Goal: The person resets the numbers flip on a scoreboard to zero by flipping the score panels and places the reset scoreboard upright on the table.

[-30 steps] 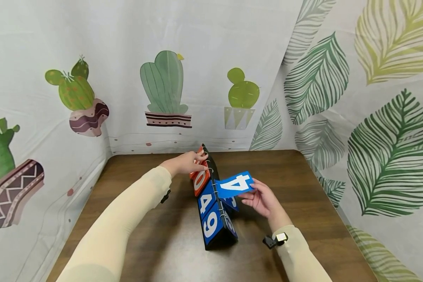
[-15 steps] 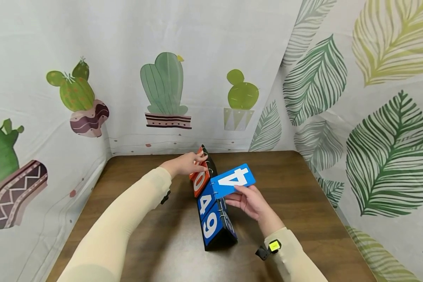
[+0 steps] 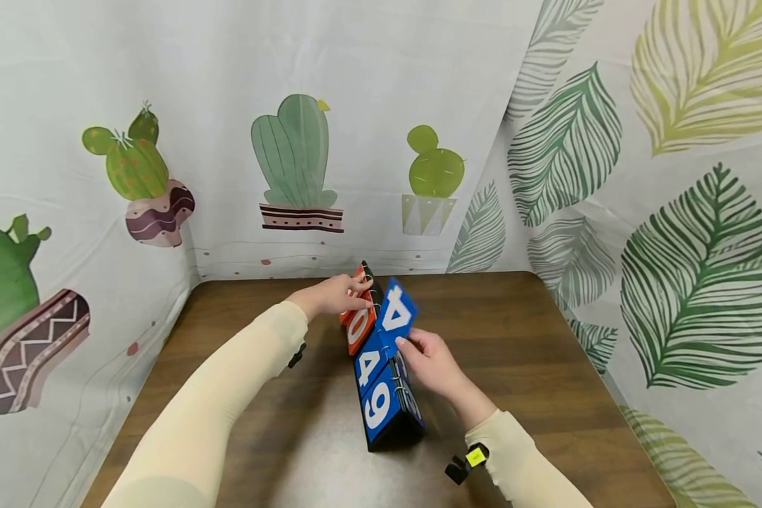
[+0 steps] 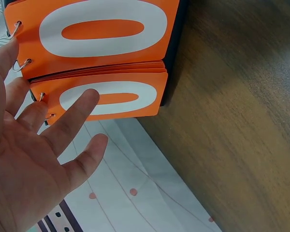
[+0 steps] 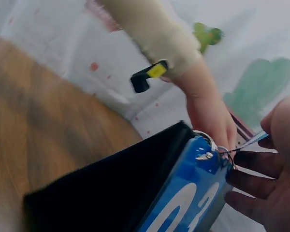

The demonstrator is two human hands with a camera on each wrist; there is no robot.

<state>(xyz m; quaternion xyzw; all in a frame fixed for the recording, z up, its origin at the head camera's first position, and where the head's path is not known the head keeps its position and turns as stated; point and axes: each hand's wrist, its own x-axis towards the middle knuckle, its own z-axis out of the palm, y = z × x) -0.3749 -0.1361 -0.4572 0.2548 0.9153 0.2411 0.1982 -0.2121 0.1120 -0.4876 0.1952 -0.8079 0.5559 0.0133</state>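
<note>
A tabletop flip scoreboard (image 3: 370, 439) stands on the table, its ringed spine running away from me. Orange cards showing 0 (image 4: 111, 29) hang at its far end, and blue cards reading 4 and 9 (image 3: 377, 405) at the near end. My left hand (image 3: 330, 295) steadies the far end, some fingertips bent over the spine by the rings and two fingers spread past the orange cards. With thumb and fingers, my right hand (image 3: 434, 363) pinches a raised blue number card (image 3: 396, 310) marked 4. That card is edge-on in the right wrist view, by the rings (image 5: 205, 140).
The brown wooden table (image 3: 495, 331) extends on both sides of the scoreboard. Behind it hangs a white curtain (image 3: 203, 141) printed with cacti, and leaf-patterned fabric (image 3: 673, 268) covers the right side.
My right hand has swung the blue 4 card up and leftward over the rings, from lying out to the right to standing nearly above the spine. The left hand has stayed put.
</note>
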